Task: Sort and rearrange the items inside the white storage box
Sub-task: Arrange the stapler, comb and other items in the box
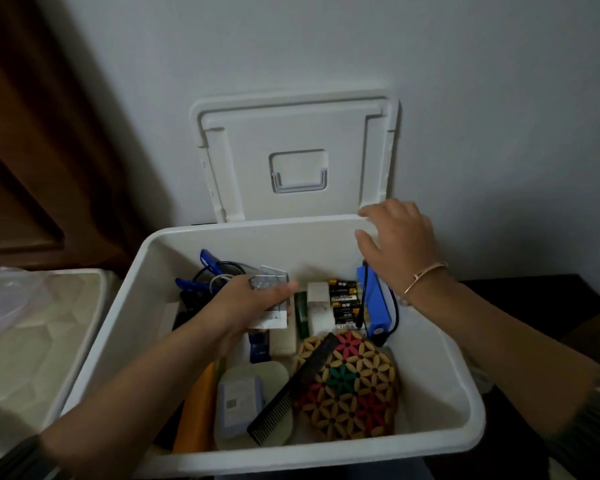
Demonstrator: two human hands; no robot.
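Clutter fills the white plastic storage box [437, 375] in the lower centre of the frame, and its flat white lid [291, 133] stands upright against the wall behind it. The left hand [253, 303] reaches into the middle of the box, fingers curled round a small white paper packet [271, 318] with what seems to be a foil strip on top; the dim light makes that hard to confirm. The right hand [395, 244] hovers over the back right corner of the rim, fingers spread wide and holding nothing. Below it lie a blue rectangular power bank [374, 303] and a pack of black batteries [343, 299]. A black plastic comb [291, 389] rests across a colourful woven flower-pattern mat [354, 386] at lower centre. To do this step well, lift the packet straight up, clear of the small boxes beside it, and set it with other flat items while the free hand steadies the rim.
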